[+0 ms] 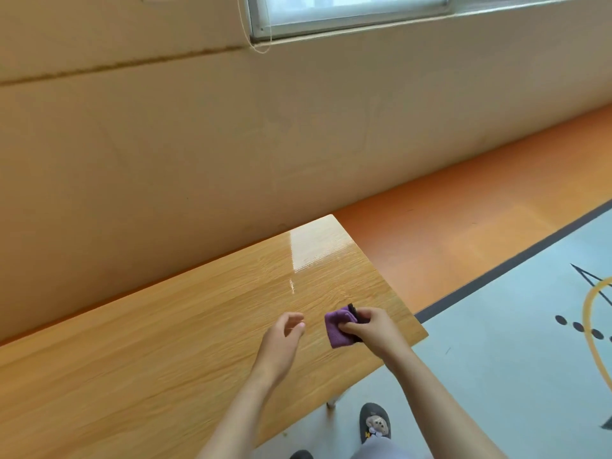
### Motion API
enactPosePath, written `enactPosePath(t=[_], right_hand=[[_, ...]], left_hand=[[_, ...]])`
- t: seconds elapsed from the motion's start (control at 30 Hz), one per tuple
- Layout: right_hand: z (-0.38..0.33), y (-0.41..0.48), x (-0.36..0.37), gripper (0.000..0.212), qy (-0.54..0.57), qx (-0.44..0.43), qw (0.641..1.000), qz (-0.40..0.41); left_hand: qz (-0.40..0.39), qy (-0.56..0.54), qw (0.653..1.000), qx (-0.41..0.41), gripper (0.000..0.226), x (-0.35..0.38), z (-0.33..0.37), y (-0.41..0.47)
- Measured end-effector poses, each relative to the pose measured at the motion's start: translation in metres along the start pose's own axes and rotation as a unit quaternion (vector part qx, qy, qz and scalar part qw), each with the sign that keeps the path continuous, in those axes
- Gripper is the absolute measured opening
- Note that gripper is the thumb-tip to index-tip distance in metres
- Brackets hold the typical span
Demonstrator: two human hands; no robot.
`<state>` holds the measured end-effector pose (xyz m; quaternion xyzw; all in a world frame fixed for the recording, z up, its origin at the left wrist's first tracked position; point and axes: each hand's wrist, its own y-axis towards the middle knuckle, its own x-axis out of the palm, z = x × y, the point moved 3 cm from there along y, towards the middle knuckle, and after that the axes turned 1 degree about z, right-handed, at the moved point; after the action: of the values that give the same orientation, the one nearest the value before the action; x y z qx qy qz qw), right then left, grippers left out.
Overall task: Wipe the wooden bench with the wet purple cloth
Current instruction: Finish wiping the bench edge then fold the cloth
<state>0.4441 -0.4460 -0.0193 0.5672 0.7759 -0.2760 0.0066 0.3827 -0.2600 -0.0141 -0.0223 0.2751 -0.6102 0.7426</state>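
Note:
A long wooden bench (159, 336) with a glossy top runs from the lower left to its right end near the middle of the view. My right hand (371, 329) grips a folded purple cloth (337, 327) with a dark edge, just above the bench near its right front corner. My left hand (281, 342) hovers over the bench a little left of the cloth, fingers loosely curled, holding nothing. A shiny wet-looking patch lies on the bench's far right end.
A beige wall (198, 144) runs right behind the bench, with a window (347, 11) above. Orange floor (463, 233) and a pale patterned floor (513, 359) lie to the right. My shoe (374, 422) stands by the bench's front edge.

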Motion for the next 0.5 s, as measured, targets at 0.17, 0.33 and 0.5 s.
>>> enactPosePath(t=[0.17, 0.33, 0.5], right_hand=[[-0.072, -0.023, 0.006, 0.006, 0.117, -0.072, 0.989, -0.051], [-0.110, -0.040, 0.005, 0.018, 0.219, -0.089, 0.966, -0.102], [-0.134, -0.041, 0.005, 0.023, 0.246, -0.084, 0.951, -0.168]], left_hand=[[-0.008, -0.087, 0.994, 0.072, 0.022, -0.030, 0.053, -0.027], [-0.014, -0.116, 0.984, 0.135, 0.031, -0.061, 0.090, -0.040], [-0.014, -0.113, 0.978, 0.176, 0.037, -0.076, 0.111, -0.046]])
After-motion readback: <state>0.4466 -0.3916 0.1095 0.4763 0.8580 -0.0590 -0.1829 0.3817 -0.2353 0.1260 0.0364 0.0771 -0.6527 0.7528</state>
